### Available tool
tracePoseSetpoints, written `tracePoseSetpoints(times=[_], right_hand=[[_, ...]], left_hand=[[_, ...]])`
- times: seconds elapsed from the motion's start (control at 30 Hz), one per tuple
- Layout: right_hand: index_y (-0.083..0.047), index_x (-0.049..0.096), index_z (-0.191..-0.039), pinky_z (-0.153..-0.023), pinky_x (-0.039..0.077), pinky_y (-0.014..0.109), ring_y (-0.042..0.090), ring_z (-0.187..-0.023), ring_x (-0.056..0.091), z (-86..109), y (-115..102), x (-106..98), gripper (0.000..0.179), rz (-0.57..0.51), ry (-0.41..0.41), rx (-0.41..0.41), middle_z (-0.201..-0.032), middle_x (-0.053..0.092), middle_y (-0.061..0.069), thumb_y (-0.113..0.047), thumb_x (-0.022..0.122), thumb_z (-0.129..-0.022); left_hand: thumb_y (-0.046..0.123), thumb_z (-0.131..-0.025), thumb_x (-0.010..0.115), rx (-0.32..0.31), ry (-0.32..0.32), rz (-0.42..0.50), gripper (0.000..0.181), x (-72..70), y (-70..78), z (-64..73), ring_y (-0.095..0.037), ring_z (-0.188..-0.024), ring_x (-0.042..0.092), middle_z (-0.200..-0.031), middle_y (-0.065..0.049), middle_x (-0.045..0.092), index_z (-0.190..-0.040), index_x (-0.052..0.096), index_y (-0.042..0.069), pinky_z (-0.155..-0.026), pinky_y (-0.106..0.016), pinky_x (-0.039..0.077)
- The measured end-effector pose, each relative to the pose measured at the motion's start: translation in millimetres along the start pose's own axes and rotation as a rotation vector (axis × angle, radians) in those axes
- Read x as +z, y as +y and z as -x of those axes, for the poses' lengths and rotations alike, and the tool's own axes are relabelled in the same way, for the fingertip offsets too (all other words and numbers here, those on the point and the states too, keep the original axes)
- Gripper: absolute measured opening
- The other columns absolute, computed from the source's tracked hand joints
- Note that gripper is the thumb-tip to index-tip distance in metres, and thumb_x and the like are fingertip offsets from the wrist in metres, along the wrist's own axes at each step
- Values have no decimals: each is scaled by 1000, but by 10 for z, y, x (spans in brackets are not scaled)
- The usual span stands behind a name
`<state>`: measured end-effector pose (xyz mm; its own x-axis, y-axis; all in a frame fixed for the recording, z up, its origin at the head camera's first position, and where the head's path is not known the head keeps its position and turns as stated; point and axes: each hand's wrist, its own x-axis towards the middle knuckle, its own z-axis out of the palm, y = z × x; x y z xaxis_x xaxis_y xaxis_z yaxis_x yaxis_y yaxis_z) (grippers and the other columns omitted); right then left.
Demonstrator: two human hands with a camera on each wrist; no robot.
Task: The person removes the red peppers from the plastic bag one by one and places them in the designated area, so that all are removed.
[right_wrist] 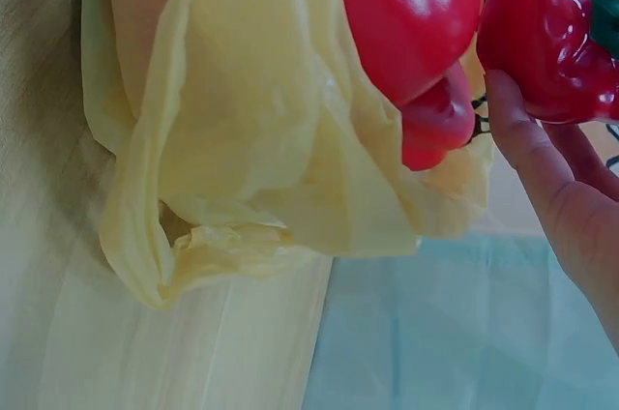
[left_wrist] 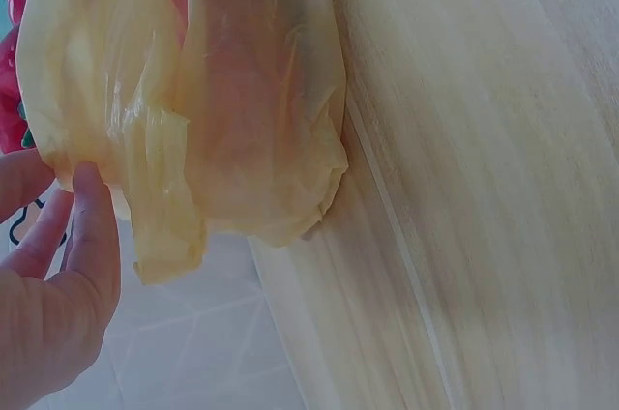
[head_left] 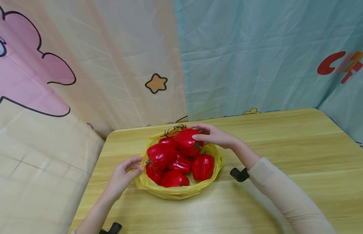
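Note:
A yellow plastic bag, its mouth spread wide, stands on the table with several shiny red bell peppers in it. At the back of the pile, my right hand grips one bell pepper between thumb and fingers, its green stem facing right. The right wrist view shows that pepper held above the bag's edge. My left hand is at the bag's left rim, fingers slightly bent and thumb apart from them. In the left wrist view, the left hand's fingertips touch the yellow bag.
The bag rests on a light wooden table with rounded far corners. Behind it hangs a patterned curtain, close to the far edge. A black wrist-mount piece sticks out beneath the right forearm.

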<state>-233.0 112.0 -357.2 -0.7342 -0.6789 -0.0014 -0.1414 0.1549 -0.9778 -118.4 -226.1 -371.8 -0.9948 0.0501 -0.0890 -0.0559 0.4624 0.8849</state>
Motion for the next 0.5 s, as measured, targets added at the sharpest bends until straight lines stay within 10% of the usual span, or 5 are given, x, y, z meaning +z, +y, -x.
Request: tracePoseSetpoints(times=[0.5], right_hand=[[-4, 40, -137, -77, 53, 44, 28, -101, 57, 116, -52, -197, 46, -83, 55, -59, -127, 48, 19, -11, 52, -93]], left_hand=[[10, -87, 65, 21, 6, 10, 40, -22, 17, -12, -28, -107, 54, -124, -16, 55, -125, 54, -1, -79, -17, 48]])
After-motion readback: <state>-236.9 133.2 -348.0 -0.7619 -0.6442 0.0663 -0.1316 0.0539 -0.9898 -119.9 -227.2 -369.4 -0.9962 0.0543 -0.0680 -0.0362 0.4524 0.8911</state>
